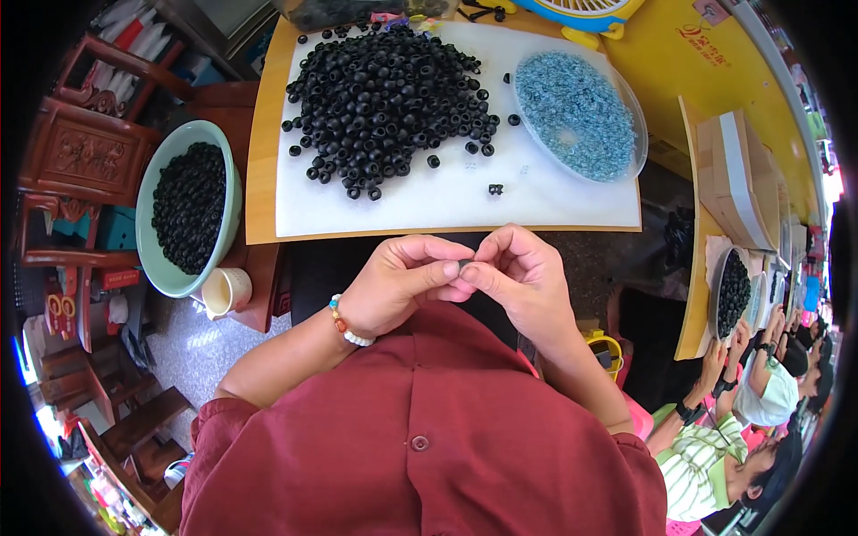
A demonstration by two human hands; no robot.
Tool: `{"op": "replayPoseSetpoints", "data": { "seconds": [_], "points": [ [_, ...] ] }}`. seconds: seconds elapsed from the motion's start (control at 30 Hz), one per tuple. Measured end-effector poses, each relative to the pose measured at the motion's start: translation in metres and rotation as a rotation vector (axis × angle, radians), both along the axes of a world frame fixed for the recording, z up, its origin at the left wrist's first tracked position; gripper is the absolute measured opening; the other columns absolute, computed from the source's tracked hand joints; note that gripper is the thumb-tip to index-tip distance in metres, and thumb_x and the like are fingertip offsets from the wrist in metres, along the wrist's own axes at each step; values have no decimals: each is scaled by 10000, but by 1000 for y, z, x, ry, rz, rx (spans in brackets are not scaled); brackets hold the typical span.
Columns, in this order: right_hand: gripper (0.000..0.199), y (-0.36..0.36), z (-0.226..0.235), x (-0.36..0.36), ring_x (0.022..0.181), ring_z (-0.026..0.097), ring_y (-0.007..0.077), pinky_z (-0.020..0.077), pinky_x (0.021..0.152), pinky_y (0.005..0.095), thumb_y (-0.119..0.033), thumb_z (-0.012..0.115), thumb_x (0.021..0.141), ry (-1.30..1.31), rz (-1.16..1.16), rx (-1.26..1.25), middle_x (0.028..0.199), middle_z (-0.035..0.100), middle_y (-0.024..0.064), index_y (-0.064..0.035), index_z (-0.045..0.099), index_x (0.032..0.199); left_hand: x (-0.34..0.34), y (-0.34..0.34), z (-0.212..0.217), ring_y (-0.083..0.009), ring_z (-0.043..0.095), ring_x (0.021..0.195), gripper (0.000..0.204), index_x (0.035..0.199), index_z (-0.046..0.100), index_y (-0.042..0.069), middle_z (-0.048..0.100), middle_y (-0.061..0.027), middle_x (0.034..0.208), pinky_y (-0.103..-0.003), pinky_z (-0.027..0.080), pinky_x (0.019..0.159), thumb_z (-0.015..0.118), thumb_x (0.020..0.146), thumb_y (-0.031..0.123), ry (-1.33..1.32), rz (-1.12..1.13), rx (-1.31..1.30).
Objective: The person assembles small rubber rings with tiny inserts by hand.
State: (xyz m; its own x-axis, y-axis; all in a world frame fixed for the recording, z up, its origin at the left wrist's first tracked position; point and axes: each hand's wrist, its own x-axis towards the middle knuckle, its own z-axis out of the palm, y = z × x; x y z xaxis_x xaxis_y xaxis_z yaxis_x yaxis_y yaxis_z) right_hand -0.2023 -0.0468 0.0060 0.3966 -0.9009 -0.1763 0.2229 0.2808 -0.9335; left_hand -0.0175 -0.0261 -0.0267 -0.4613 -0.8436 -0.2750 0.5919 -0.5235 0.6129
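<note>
Sitting at a wooden table [262, 192], a person in a maroon shirt [357, 429] worked over a white sheet [402, 217] spread across most of the tabletop. A yellow panel [666, 67] stood beyond the right corner; carved wooden furniture [89, 147] and a speckled floor [192, 344] lay to the left. On the right, a second table [694, 329] bore a cardboard box [728, 174], and at least two co-workers sat along it.

The sheet held one large heap of black beads [384, 98], too many to count, with strays around its edge; one clear dish [639, 159] of countless blue beads [572, 103]; and one lone black piece [495, 189] near the front. One green basin [233, 192] of black beads and one beige jug [235, 289] stood left of the table.

One small dark piece [463, 264] was between the two hands, just off the table's front edge. The left hand's [398, 279] thumb and forefinger were clamped on it; the right hand's [529, 279] thumb touched it, but whether its forefinger pinched too could not be told.
</note>
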Motion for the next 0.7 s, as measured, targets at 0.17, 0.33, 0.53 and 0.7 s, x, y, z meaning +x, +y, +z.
{"op": "replayPoseSetpoints", "data": {
  "seconds": [0.17, 0.33, 0.53, 0.7],
  "points": [
    [81, -31, -17, -12, 668, 567, 84, 449, 633, 213, -17, 620, 824, 616, -240, -457, 793, 635, 58, 1, 636, 902, 0, -5, -9, -190, 647, 908, 221, 1114, 589, 10, 633, -119, 1036, -305, 553, 810, 542, 903, 57, 161, 42, 139],
    [121, -60, -33, -16, 658, 547, 231, 423, 624, 339, -46, 664, 751, 970, -247, -864, 724, 552, 73, -83, 668, 867, 2, -7, -13, -184, 644, 925, 221, 1118, 589, 21, 621, -122, 1068, -301, 551, 823, 529, 909, 60, 206, 65, 223],
    [149, -65, -30, -14, 670, 525, 261, 425, 598, 359, -79, 693, 726, 1157, -106, -1137, 722, 500, 79, -79, 675, 875, 5, -8, -12, -189, 641, 943, 231, 1132, 580, 17, 619, -123, 1075, -298, 551, 825, 527, 910, 53, 213, 88, 228],
    [140, -59, -16, -8, 631, 556, 126, 414, 600, 258, -51, 695, 747, 840, -153, -493, 769, 622, 40, -59, 663, 883, 4, -7, -5, -181, 638, 921, 218, 1113, 595, 22, 615, -128, 1062, -284, 555, 796, 521, 908, 43, 194, 96, 253]
  ]
}}
